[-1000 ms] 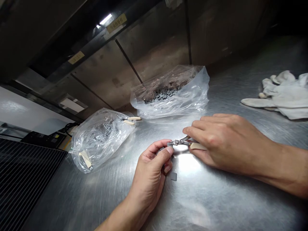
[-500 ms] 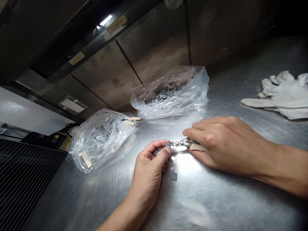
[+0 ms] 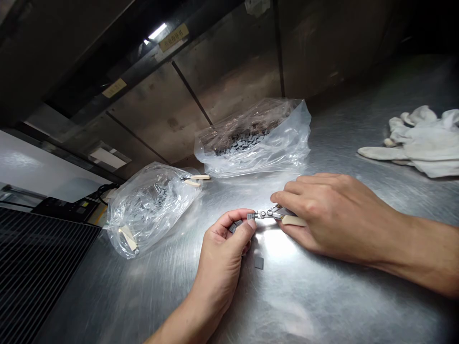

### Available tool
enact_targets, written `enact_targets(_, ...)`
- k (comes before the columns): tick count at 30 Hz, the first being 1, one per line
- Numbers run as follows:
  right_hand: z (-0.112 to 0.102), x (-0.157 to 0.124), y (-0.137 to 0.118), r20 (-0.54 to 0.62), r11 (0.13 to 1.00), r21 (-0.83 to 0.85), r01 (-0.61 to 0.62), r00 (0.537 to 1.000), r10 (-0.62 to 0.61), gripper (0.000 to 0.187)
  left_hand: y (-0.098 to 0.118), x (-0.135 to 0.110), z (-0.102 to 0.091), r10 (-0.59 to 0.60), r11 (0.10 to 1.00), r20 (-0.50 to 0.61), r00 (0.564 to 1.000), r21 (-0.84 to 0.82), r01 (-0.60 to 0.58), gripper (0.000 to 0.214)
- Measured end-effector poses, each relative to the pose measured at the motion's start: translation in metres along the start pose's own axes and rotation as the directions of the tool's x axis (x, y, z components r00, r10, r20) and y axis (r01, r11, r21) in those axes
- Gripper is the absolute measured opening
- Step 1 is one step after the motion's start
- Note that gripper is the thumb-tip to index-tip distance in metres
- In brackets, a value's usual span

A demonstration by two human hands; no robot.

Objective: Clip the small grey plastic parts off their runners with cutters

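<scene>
Between the thumb and forefinger of my left hand point(image 3: 225, 248) is a small grey ribbed square piece point(image 3: 250, 217). More grey pieces point(image 3: 235, 225) sit within its curled fingers. My right hand point(image 3: 326, 215) is closed around a pair of small pliers point(image 3: 269, 213) with cream-coloured handles. The pliers' jaws meet the right edge of the pinched piece; whether they bite on it is too small to tell. A loose grey square piece point(image 3: 258, 263) lies on the metal table point(image 3: 287, 306), just below the hands.
A clear plastic bag point(image 3: 287, 153) of grey pieces stands at the back. Another clear bag point(image 3: 150, 224) with fewer pieces lies left, with cream-handled pliers point(image 3: 197, 180) at its edge and a cream-coloured thing point(image 3: 128, 237) at its front. White gloves point(image 3: 426, 143) rest at right.
The pliers' handles have spread a little wider apart in my right hand, which has shifted very slightly left. My left hand keeps its pinch almost unmoved.
</scene>
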State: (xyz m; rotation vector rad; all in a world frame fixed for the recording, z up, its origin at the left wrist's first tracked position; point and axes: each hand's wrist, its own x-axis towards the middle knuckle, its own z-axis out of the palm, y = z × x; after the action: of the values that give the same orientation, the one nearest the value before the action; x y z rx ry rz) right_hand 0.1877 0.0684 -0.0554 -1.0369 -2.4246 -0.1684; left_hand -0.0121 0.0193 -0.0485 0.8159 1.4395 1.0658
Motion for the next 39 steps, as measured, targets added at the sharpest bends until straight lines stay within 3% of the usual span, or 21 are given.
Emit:
enact_targets(17,-0.0015,0.0018,0.0018,0.146,0.996,0.068,-0.063,0.988,0.053,0.005,0.0021,-0.003,0.0017,0.001,1.0,-0.013,1.0,-0.001,-0.001,0.018)
enact_targets(33,-0.0013,0.0008,0.0027,0.092,0.994,0.095,-0.046,0.995,0.037,0.007,0.0028,-0.0021,0.0027,-0.009,1.0,-0.016,1.0,-0.012,0.009,0.02)
enact_targets(39,-0.0032,0.0022,0.0011,0.16,0.991,0.107,-0.082,0.985,0.065,0.013,0.0025,-0.002,0.0008,-0.01,1.0,-0.012,1.0,0.0,0.01,0.018)
